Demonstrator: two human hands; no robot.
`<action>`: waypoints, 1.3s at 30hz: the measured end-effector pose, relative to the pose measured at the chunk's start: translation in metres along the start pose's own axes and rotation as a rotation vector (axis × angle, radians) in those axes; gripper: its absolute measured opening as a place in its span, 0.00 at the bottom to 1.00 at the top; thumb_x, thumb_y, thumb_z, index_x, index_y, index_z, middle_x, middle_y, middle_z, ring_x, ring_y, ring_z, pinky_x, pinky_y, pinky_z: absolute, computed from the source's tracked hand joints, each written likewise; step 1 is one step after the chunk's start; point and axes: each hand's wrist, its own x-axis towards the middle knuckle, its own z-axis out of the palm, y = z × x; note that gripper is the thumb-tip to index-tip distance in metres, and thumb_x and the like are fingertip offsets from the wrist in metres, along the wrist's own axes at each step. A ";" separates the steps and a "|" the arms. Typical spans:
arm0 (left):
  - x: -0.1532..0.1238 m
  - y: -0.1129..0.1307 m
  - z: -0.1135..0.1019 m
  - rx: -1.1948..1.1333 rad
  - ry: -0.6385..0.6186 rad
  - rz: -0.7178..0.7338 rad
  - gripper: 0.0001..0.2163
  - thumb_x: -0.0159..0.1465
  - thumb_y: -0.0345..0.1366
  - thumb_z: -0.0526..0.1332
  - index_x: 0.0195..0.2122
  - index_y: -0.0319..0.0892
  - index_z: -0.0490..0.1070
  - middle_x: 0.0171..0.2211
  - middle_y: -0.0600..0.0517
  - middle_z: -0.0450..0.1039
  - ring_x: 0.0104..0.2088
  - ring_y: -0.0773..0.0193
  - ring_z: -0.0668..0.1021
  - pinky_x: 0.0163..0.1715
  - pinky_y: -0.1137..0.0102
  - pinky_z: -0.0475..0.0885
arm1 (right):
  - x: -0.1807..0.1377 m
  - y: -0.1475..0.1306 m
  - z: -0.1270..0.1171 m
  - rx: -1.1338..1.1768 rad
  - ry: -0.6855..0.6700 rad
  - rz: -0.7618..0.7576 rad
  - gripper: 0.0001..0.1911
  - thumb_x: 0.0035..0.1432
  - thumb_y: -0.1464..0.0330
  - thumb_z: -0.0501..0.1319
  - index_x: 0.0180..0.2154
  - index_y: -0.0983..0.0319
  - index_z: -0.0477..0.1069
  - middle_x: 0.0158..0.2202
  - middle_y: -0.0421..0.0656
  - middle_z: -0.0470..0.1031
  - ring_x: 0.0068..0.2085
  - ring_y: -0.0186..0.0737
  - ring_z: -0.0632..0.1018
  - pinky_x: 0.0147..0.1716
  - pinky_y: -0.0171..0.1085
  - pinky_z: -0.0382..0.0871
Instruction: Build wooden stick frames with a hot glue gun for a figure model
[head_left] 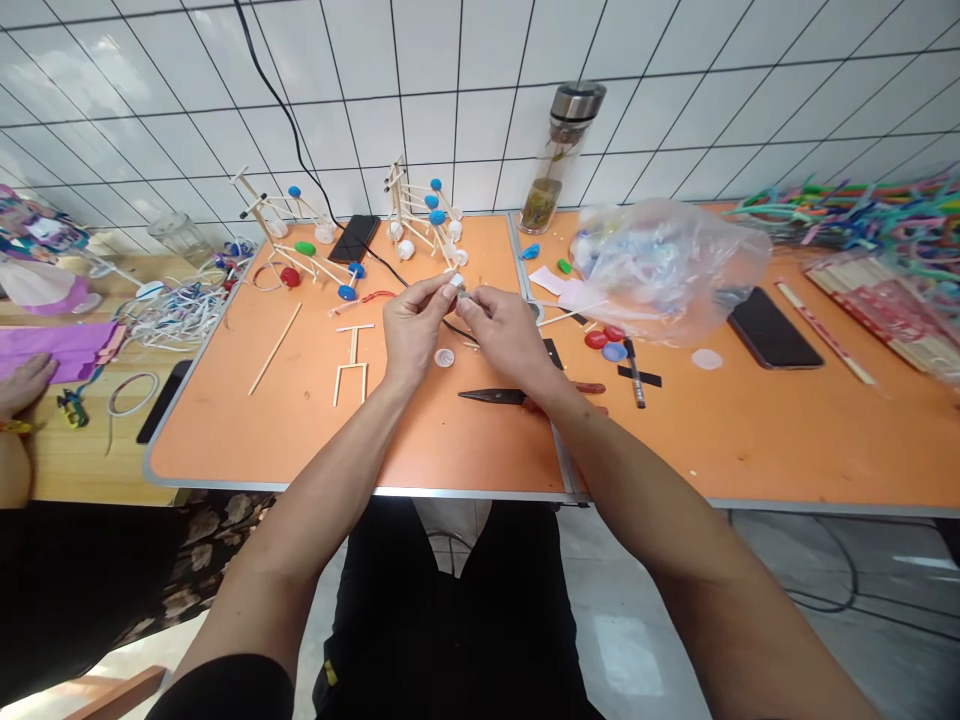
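Observation:
My left hand (pixel 414 325) and my right hand (pixel 504 328) meet above the orange table (pixel 300 430). The left fingers pinch a small white cap (pixel 452 287). The right fingers are pinched close beside it on something too small to make out. Under my hands lie another white cap (pixel 444 357) and scissors (pixel 510 396). A flat frame of wooden sticks (pixel 351 362) lies to the left of my left hand.
Stick-and-cap models (pixel 420 222) stand at the back with a phone (pixel 354 238) and a glass bottle (pixel 561 155). A plastic bag (pixel 664 268), a second phone (pixel 772 328) and coloured caps lie to the right. Another person's hand (pixel 24 382) rests at far left.

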 end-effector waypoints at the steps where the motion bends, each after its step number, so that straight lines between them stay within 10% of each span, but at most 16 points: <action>1: 0.000 -0.002 -0.001 0.014 0.009 -0.015 0.17 0.60 0.52 0.82 0.43 0.48 0.90 0.44 0.47 0.90 0.43 0.58 0.88 0.51 0.60 0.84 | -0.003 0.002 0.004 -0.215 0.070 -0.043 0.18 0.79 0.53 0.56 0.41 0.58 0.72 0.30 0.43 0.74 0.31 0.42 0.71 0.31 0.38 0.56; 6: -0.002 -0.003 -0.001 0.026 0.026 -0.005 0.16 0.60 0.52 0.82 0.42 0.47 0.91 0.41 0.48 0.90 0.42 0.59 0.88 0.50 0.61 0.85 | -0.012 -0.004 0.011 -0.631 0.108 -0.047 0.20 0.82 0.58 0.51 0.52 0.63 0.76 0.42 0.55 0.84 0.39 0.50 0.80 0.35 0.40 0.58; 9: -0.003 0.003 0.001 0.001 0.009 0.024 0.18 0.59 0.54 0.82 0.41 0.48 0.91 0.42 0.48 0.90 0.42 0.58 0.89 0.50 0.61 0.85 | -0.008 -0.010 0.000 -0.183 0.048 0.011 0.15 0.79 0.57 0.56 0.42 0.59 0.73 0.30 0.43 0.74 0.30 0.42 0.71 0.31 0.38 0.57; 15: -0.003 0.015 0.004 -0.045 -0.052 0.082 0.17 0.61 0.55 0.81 0.44 0.51 0.91 0.42 0.49 0.90 0.33 0.64 0.85 0.45 0.63 0.84 | 0.005 -0.009 -0.021 0.781 -0.524 0.280 0.14 0.77 0.55 0.55 0.40 0.55 0.67 0.21 0.26 0.43 0.21 0.33 0.40 0.21 0.33 0.43; 22: 0.000 -0.005 -0.002 0.027 0.038 -0.042 0.16 0.58 0.51 0.83 0.39 0.46 0.91 0.37 0.49 0.89 0.35 0.62 0.86 0.43 0.64 0.84 | -0.011 0.000 0.010 -0.507 0.101 -0.038 0.16 0.79 0.59 0.54 0.49 0.61 0.76 0.37 0.50 0.80 0.34 0.46 0.76 0.34 0.39 0.58; 31: -0.001 0.005 0.001 -0.041 -0.018 0.027 0.18 0.59 0.55 0.82 0.43 0.48 0.90 0.42 0.48 0.90 0.40 0.59 0.88 0.49 0.60 0.85 | 0.005 0.001 -0.008 0.425 -0.234 0.104 0.23 0.70 0.42 0.58 0.38 0.54 0.69 0.22 0.29 0.50 0.21 0.35 0.51 0.23 0.35 0.51; 35: 0.000 -0.002 0.000 -0.007 0.010 0.011 0.17 0.59 0.53 0.82 0.43 0.48 0.91 0.42 0.49 0.90 0.42 0.59 0.88 0.50 0.61 0.85 | -0.002 0.002 0.005 -0.210 0.099 -0.049 0.18 0.76 0.53 0.57 0.39 0.58 0.72 0.29 0.43 0.73 0.31 0.43 0.72 0.33 0.39 0.58; 39: -0.002 -0.005 0.000 0.022 0.024 -0.005 0.16 0.60 0.52 0.82 0.42 0.48 0.91 0.41 0.49 0.90 0.41 0.59 0.88 0.51 0.60 0.85 | -0.012 -0.003 0.011 -0.657 0.145 -0.050 0.18 0.80 0.59 0.52 0.51 0.62 0.76 0.40 0.55 0.84 0.41 0.54 0.81 0.38 0.41 0.59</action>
